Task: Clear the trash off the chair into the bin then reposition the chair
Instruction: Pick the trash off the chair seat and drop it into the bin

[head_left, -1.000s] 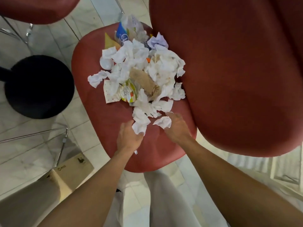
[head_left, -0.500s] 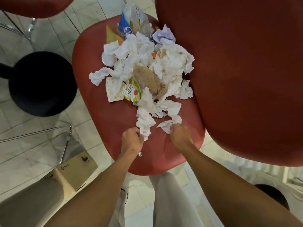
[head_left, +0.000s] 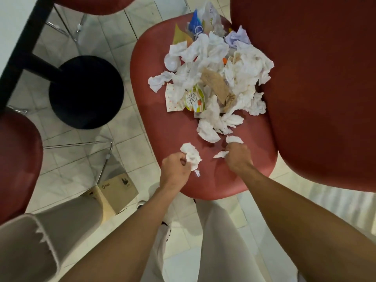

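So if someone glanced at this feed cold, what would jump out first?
The heap of crumpled white tissues and wrappers piled toward the back of the red chair seat. Nearer the front edge, the left hand grips a wad of tissue, and the right hand pinches smaller scraps. A big red chair back fills the right side.

Head camera looks steeply down, close over the chair seat (head_left: 162,110); edges seemingly warped.

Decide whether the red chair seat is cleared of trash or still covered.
Still covered. A heap of crumpled tissues and wrappers lies on the chair seat; only single tissues are in the hands.
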Demonstrator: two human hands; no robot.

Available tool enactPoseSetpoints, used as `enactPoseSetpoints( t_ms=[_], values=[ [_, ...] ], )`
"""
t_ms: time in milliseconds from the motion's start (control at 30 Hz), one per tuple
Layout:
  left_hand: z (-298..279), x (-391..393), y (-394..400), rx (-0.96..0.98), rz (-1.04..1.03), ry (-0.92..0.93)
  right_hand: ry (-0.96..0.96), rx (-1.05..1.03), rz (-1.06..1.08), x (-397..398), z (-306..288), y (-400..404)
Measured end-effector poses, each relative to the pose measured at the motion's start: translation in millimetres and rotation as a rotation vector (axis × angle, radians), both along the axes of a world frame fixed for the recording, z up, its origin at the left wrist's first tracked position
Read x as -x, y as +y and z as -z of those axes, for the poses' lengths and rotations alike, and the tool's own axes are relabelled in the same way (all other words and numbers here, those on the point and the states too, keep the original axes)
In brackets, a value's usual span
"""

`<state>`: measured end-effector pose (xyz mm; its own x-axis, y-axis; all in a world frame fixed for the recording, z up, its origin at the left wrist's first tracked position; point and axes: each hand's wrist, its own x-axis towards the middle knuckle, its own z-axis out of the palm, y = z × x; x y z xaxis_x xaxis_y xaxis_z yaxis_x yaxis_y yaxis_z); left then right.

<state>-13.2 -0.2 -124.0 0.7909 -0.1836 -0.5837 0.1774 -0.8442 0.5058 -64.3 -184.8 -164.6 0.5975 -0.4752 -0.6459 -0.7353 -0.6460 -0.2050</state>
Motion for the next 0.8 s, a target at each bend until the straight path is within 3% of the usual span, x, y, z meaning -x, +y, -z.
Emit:
enactPoseSetpoints(
  t_ms=[467, 600, 800],
  values=[
    [-60, 17, 109, -0.021, -0.172, -0.163, -0.191, -0.164, 0.036, -8, -77, 137],
    [-71, 32, 166, 0.016, -0.301, -0.288, -0.199, -0.2, -0.048, -15, -94, 190],
    [-88, 53, 250, 0.034, -0.556, -0.235, -0.211, -0.271, -0.266, -23, -112, 280]
  ],
)
